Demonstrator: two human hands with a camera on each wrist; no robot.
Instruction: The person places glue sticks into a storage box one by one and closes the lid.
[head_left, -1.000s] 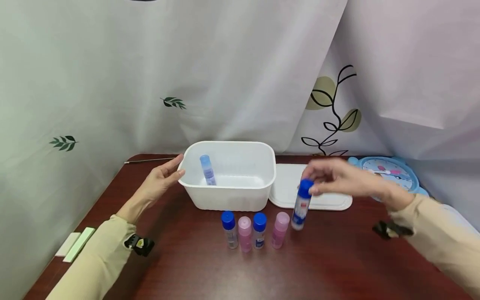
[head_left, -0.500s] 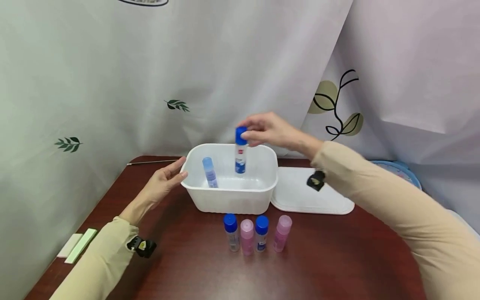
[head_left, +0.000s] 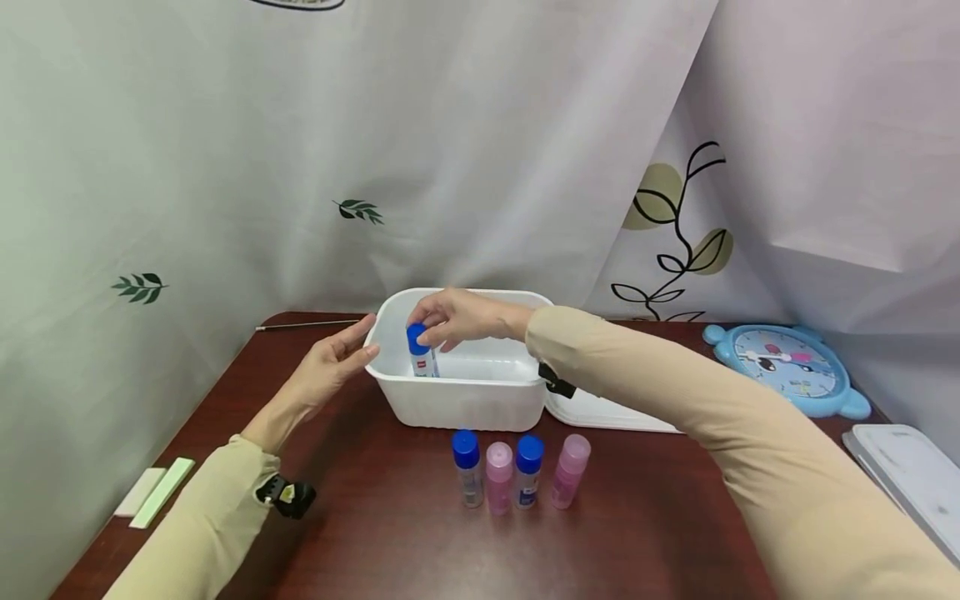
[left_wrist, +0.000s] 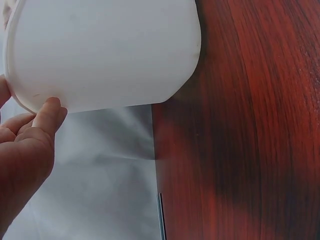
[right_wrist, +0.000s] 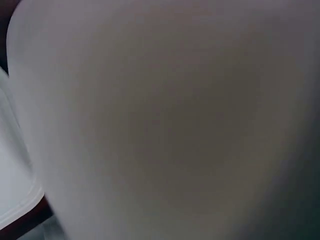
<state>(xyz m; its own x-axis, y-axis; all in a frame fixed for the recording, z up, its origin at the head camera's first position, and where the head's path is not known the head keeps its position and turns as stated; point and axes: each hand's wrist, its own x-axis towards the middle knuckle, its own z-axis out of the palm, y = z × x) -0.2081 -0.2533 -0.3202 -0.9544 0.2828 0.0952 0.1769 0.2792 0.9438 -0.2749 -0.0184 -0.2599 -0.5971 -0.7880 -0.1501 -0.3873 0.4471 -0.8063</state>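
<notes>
In the head view my right hand [head_left: 465, 318] is inside the white plastic bin [head_left: 461, 404], near its left end. Its fingers and thumb pinch the blue cap of a glue stick [head_left: 423, 364], held nearly upright. Behind it a sliver of the light-blue glue stick [head_left: 436, 365] shows. My left hand [head_left: 333, 362] touches the bin's left end with extended fingers. In the left wrist view a fingertip [left_wrist: 50, 107] presses the outer wall just below the rim. In front of the bin stand two blue-capped glue sticks [head_left: 467, 467] and two pink ones [head_left: 570, 471].
Right of the bin lies a white lid [head_left: 600, 411], partly behind my right sleeve. A blue clock [head_left: 783, 367] and a white case [head_left: 915, 475] lie at the right. Two flat pale strips [head_left: 160, 493] lie at the left edge. The pale bin wall fills most of the right wrist view, blurred.
My right hand has carried the blue-capped glue stick leftward from above the lid and down into the bin, beside the light-blue one. My left hand has stayed at the bin's left end.
</notes>
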